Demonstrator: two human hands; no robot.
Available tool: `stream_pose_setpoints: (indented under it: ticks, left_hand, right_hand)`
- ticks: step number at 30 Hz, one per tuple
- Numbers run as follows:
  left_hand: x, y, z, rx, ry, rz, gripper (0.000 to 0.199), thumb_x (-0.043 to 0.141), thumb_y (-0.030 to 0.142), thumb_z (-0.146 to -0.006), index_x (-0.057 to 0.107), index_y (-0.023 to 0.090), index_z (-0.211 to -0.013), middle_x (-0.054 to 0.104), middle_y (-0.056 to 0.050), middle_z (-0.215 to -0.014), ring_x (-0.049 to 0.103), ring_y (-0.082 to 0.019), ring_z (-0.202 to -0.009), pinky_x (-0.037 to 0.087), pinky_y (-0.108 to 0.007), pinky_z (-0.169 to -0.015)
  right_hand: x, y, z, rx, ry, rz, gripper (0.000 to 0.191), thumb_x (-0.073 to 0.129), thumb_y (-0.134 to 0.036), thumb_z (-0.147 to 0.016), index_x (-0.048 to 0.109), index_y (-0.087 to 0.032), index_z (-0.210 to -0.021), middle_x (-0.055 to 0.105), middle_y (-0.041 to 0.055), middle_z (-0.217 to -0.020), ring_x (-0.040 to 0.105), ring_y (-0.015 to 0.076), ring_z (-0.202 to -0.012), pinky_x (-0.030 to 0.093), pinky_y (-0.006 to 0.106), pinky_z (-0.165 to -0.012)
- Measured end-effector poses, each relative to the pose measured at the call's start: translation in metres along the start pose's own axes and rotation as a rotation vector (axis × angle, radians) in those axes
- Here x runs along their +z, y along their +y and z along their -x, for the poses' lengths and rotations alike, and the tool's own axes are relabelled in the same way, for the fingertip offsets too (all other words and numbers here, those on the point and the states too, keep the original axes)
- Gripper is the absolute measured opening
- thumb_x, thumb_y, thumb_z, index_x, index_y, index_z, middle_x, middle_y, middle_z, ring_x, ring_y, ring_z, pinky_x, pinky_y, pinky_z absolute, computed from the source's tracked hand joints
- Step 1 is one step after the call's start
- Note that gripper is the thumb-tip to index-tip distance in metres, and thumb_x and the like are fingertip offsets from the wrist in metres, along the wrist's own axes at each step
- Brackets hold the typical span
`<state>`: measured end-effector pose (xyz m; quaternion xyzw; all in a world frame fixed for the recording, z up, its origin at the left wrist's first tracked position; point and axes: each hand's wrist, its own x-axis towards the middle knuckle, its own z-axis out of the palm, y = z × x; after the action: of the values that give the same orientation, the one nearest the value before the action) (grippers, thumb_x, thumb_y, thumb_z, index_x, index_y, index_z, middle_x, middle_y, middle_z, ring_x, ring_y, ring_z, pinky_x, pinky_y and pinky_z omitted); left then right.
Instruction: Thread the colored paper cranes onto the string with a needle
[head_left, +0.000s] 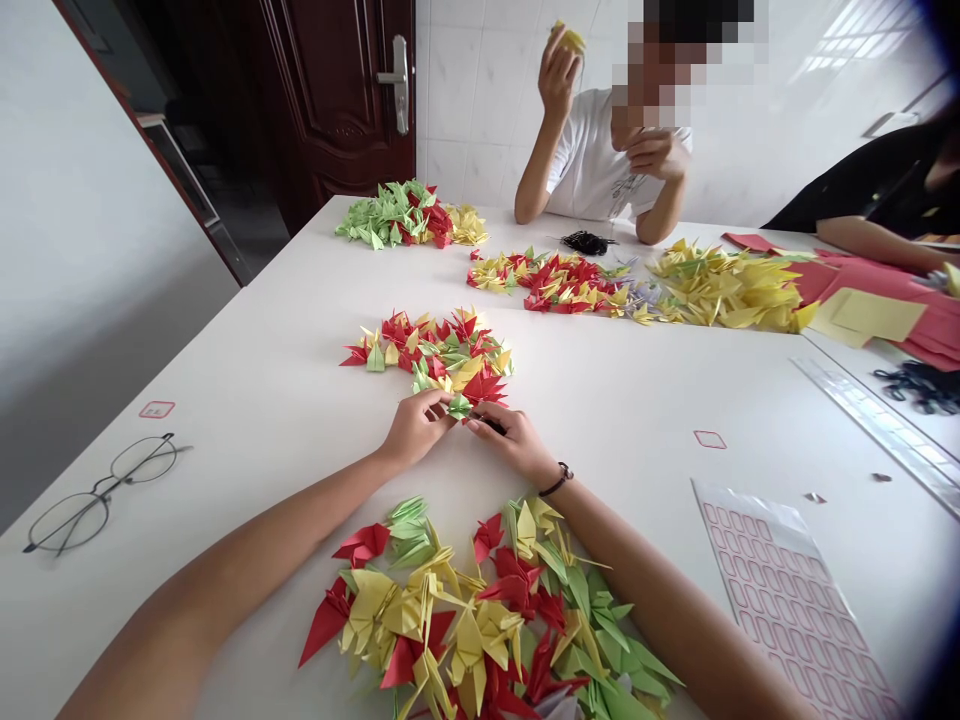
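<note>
My left hand (418, 428) pinches a small green paper crane (460, 406) from its left side, fingers bent round it. My right hand (514, 437), with a dark bracelet at the wrist, closes on something thin and dark beside the crane's right side; its full shape is hidden by the fingers. Just beyond both hands lies a heap of red, yellow and green folded cranes (435, 345). Between my forearms, nearer to me, spreads a larger pile of loose cranes (469, 640) in the same colours.
Eyeglasses (101, 492) lie at the left. A label sheet (787, 590) and a clear ruler (885, 430) are on the right. More crane piles (727, 285) and coloured paper (870, 315) line the far side, where a person (600, 150) sits holding something yellow.
</note>
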<state>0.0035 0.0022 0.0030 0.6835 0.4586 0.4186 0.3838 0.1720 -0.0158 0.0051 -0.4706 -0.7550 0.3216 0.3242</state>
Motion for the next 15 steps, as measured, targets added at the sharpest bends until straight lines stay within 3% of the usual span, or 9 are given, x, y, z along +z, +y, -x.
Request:
stream_pose_setpoints:
  ticks: [15]
  left_hand:
    - [-0.001,0.0014,0.0017,-0.014,-0.023,0.004,0.012,0.059,0.024,-0.066,0.059,0.016,-0.075,0.058,0.0,-0.065,0.05,-0.01,-0.056,0.04,-0.02,-0.053]
  right_hand:
    - [0.001,0.0007,0.0,0.004,0.017,-0.014,0.033,0.044,-0.046,-0.082,0.058,-0.016,-0.083,0.057,0.0021,-0.066,0.047,0.0123,-0.057,0.038,0.024,-0.055]
